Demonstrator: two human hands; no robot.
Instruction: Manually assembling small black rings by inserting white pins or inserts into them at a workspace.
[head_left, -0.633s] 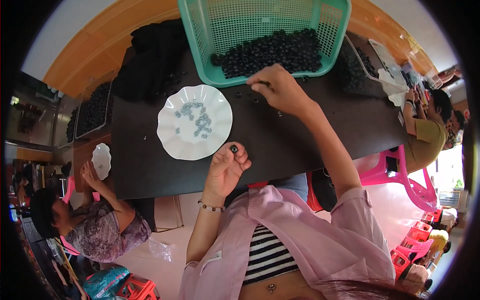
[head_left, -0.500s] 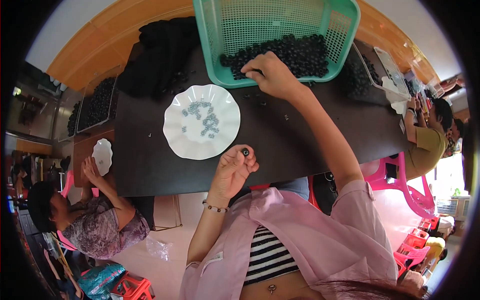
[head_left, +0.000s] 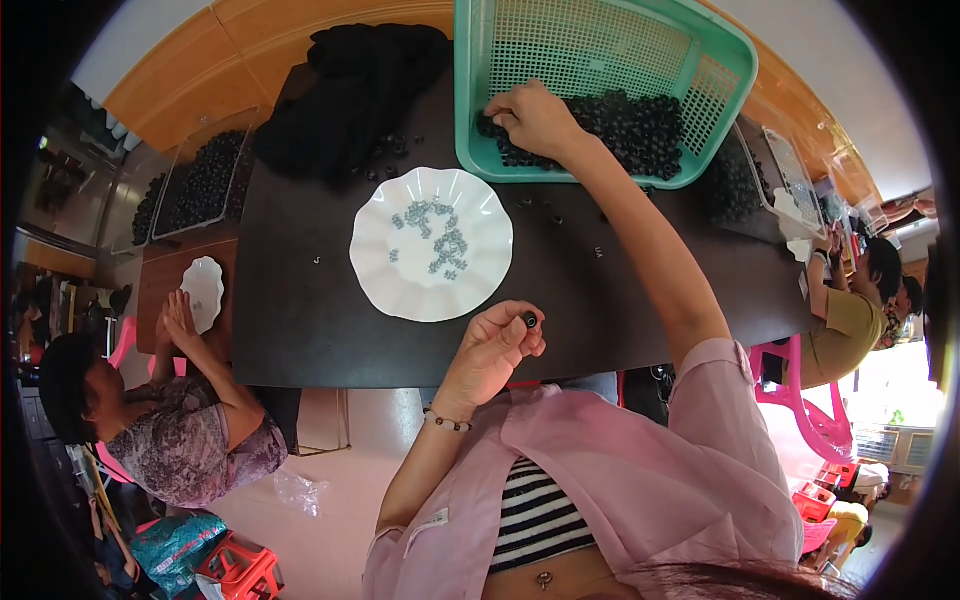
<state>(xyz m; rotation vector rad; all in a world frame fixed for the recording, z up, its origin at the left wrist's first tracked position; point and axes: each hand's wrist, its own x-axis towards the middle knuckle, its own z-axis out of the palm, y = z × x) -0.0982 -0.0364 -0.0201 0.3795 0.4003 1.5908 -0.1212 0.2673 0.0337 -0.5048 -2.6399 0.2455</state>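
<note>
My left hand (head_left: 492,350) is held near the table's front edge, thumb and fingers closed on a small black round part (head_left: 529,320) with a hole in its end. My right hand (head_left: 538,120) reaches into the green plastic basket (head_left: 468,150), its fingers bent together at the left end of a heap of small black parts (head_left: 635,125). Whatever its fingertips pinch is too small to make out. Between my hands and to the left stands a white wavy-rimmed plate (head_left: 385,280), with several tiny pale grey clear pieces (head_left: 450,248) on it.
A dark cloth (head_left: 350,95) lies at the back left of the dark table (head_left: 300,345), loose black parts beside it. Clear bins of black parts stand left (head_left: 205,185) and right (head_left: 735,190). At the left, a co-worker (head_left: 190,430) works by a smaller white plate (head_left: 204,290).
The view has shifted, so table, plate and basket sit further right. My right hand has moved toward the basket's left end, deeper into it. My left hand keeps hold of the black part.
</note>
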